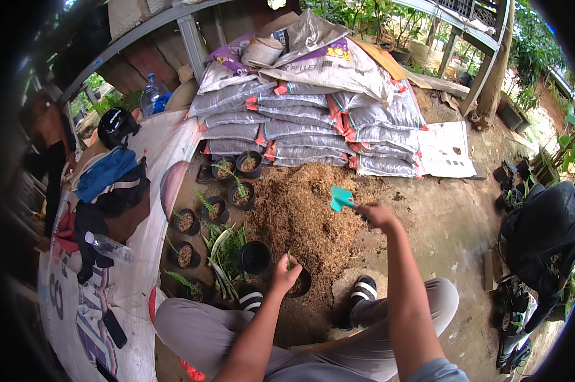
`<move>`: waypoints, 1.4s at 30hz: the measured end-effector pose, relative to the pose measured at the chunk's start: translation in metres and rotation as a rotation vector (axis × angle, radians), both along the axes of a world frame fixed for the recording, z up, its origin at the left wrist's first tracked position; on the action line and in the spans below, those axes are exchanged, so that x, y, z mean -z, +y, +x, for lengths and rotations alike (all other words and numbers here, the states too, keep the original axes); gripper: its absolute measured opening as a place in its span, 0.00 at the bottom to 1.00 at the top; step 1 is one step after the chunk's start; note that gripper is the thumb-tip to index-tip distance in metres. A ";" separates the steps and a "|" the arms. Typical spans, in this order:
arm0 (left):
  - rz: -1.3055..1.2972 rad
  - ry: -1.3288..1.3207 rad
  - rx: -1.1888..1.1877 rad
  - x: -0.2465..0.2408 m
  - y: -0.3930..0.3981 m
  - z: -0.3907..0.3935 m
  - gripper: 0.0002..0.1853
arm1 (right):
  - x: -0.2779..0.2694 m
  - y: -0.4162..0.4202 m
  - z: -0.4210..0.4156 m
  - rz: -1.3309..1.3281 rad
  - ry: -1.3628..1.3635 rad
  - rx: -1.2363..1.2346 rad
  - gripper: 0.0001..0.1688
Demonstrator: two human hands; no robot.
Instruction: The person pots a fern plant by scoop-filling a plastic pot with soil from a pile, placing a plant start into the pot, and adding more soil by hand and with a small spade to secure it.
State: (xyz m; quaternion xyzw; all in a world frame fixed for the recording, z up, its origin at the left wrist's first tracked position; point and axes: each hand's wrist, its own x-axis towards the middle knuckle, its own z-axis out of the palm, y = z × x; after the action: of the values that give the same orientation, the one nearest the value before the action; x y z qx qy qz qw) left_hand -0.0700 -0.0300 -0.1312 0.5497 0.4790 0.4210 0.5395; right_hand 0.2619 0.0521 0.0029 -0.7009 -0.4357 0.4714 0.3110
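Observation:
My left hand (286, 274) pinches a small green plant cutting (289, 259) upright over a black plastic pot (306, 282) that has some brown mix in it. My right hand (377, 215) grips the handle of a turquoise hand trowel (341, 198), its blade over the right side of a heap of brown chaff-like potting mix (301, 210). Left of my left hand stands an empty black pot (255, 258). Beside it, cut green fern fronds and long variegated leaves (218, 250) lie on the ground. Several potted cuttings (215, 210) stand to the left of the heap.
Filled sacks (306, 124) are stacked behind the heap. On the left, a covered surface (144, 191) holds a black helmet (117, 126), clothing, a plastic bottle (108, 247) and a phone (114, 328). A person in dark clothing (542, 234) bends over pots at the right.

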 end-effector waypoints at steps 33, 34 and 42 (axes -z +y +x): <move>0.389 1.156 0.722 0.010 -0.063 -0.042 0.37 | -0.058 0.008 0.053 -0.100 -0.548 -0.476 0.25; 0.411 1.207 0.837 0.011 -0.070 -0.034 0.40 | -0.056 0.008 0.051 -0.108 -0.544 -0.500 0.26; 0.278 1.253 1.170 0.071 -0.107 0.000 0.19 | -0.028 -0.013 0.041 -0.146 -0.455 -0.585 0.25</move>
State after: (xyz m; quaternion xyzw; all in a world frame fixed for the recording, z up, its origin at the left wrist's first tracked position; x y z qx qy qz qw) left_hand -0.0702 -0.1374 -0.2025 0.8993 0.2724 -0.2497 0.2341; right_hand 0.3027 0.0388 0.0311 -0.6541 -0.6404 0.4023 0.0077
